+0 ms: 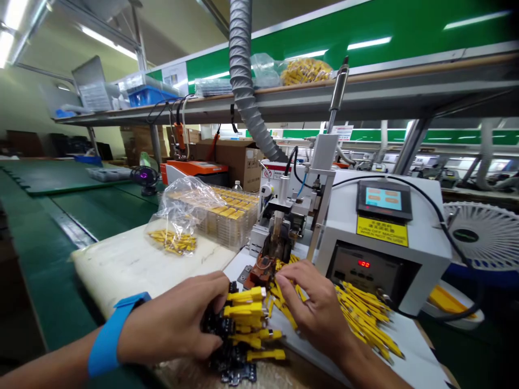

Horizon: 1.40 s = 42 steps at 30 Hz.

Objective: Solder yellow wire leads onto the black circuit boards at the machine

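Note:
My left hand (174,319), with a blue band round its wrist, is closed on a bunch of small black circuit boards (233,359). Yellow strips (245,310) with metallic ends stick out of that bunch to the right. My right hand (314,308) is curled, thumb and forefinger close together, just in front of the machine's brown holder (261,270). Whatever its fingertips hold, if anything, is hidden. Loose yellow strips (281,305) lie under and beside it, and a larger pile of yellow strips (365,319) lies to its right.
A grey-white machine (421,243) with a small touchscreen (383,199) stands behind my right hand. Clear stacked trays (231,227) and a plastic bag (174,237) of yellow pieces sit at the back left. A grey duct (245,81) hangs overhead; a white fan (482,235) is at right.

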Tool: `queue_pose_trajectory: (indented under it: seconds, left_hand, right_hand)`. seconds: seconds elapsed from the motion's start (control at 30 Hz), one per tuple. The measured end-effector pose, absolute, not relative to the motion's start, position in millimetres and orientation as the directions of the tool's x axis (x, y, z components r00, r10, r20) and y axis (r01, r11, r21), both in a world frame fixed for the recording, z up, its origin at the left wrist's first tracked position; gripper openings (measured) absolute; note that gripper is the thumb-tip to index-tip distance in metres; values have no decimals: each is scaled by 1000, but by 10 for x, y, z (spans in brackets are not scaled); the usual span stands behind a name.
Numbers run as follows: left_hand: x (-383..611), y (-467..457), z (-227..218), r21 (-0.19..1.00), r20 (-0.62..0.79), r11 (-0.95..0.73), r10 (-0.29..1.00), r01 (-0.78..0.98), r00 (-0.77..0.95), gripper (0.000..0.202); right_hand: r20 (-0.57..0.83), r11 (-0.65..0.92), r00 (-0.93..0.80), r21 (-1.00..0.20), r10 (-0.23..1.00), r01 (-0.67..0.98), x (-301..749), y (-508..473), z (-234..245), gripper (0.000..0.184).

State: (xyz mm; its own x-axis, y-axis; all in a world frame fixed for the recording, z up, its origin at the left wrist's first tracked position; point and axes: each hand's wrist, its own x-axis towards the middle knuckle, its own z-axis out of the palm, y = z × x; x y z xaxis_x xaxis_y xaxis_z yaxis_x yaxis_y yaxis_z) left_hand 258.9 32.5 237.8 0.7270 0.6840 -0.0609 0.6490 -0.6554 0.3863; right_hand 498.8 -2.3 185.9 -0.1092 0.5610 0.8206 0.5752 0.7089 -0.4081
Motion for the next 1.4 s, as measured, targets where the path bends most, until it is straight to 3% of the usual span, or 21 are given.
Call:
queue_pose_trajectory:
  seconds: [0.17,0.5,0.83,0.93,1.03,1.23,1.4]
  left_hand:
    - [2459,389,2391,457,-64,-627,685,631,726,26]
    - [2584,308,2191,430,-117,-634,666,643,736,28]
    - [2309,423,2176,568,46,-598,708,565,704,32]
    - [2173,434,2164,648,118,-579,718,494,686,56]
    - [2147,407,2087,686,91,-540,729,488,679,79]
    - [2239,352,1785,603,30,-549,741,579,671,93]
    - [2241,394,1776,605,47,-556,739,570,672,87]
  right_hand:
    - [813,704,-108,-418,572,574,4992,8,1847,15]
    - [796,686,-115,-427,594,590,5008,1,1816,16]
    - [801,695,-118,-424,587,581,5016,16,1823,15]
    - [794,689,-116,-433,597,581,5019,15,1813,15]
    - [789,686,-116,-439,603,580,5017,19,1810,16]
    - [782,686,-128,-439,610,580,5008,25,1805,16]
    - [769,674,-129,-450,626,586,5004,21,1789,16]
